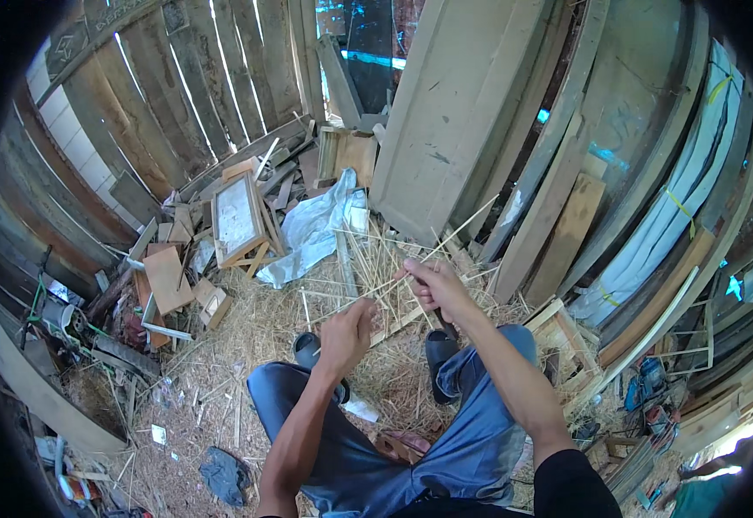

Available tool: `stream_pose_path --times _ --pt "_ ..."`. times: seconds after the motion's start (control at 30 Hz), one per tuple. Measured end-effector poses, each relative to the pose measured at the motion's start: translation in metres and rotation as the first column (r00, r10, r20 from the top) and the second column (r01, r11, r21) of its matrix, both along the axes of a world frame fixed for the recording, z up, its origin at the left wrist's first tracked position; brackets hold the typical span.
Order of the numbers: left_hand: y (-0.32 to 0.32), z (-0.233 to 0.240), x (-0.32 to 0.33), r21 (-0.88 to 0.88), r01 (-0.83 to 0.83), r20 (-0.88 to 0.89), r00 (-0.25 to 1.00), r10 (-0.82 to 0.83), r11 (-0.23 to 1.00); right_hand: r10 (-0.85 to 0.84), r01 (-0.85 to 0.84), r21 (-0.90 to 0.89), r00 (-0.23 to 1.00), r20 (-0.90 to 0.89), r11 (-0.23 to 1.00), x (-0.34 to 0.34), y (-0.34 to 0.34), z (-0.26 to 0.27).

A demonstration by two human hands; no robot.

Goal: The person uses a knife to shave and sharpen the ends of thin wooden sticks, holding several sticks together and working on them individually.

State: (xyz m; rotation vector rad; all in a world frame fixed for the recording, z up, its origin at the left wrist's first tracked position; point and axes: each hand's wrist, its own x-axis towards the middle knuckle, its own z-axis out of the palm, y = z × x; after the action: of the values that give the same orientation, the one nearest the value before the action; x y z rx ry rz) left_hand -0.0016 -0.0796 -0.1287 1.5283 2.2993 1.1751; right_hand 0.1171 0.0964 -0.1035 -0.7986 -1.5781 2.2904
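A long thin strip of pale wood or bamboo runs diagonally between my hands and past both of them. My left hand grips it near its lower end. Farther up, my right hand has its fingers closed around the same strip. A dark, slim handle-like piece sticks out below my right palm; what it belongs to is hidden by the hand. Beyond my hands lies a loose heap of similar thin strips on the ground, between my feet in dark slippers.
Fine shavings cover the floor. At the left are wood offcuts and a framed panel, with a pale plastic sheet beside it. Tall boards lean at the right. A small wooden frame lies by my right knee.
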Motion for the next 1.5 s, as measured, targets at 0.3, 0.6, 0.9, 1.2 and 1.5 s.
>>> stream_pose_path --times 0.3,0.6,0.9,1.2,1.5 --pt "-0.004 -0.001 -0.008 -0.043 0.093 0.097 0.991 -0.088 0.995 -0.162 0.155 0.132 0.986 0.042 0.979 0.008 0.027 -0.003" --pt "-0.024 -0.013 -0.027 -0.010 0.044 0.149 0.988 -0.042 0.999 -0.554 0.548 -0.087 0.828 -0.087 0.832 0.061 0.103 -0.012" --pt "-0.001 -0.031 -0.020 0.052 0.042 0.260 0.964 -0.054 0.998 -0.072 0.066 0.266 0.997 0.011 0.962 -0.013 -0.014 -0.015" --pt "-0.012 -0.020 -0.013 0.060 0.117 0.056 0.991 -0.121 0.991 -0.005 0.012 0.142 0.999 -0.053 0.990 -0.001 0.000 0.001" --pt "-0.014 -0.013 -0.001 0.039 0.031 -0.173 0.985 -0.024 0.999 -0.217 0.215 0.172 0.976 -0.007 0.961 0.003 0.010 -0.005"
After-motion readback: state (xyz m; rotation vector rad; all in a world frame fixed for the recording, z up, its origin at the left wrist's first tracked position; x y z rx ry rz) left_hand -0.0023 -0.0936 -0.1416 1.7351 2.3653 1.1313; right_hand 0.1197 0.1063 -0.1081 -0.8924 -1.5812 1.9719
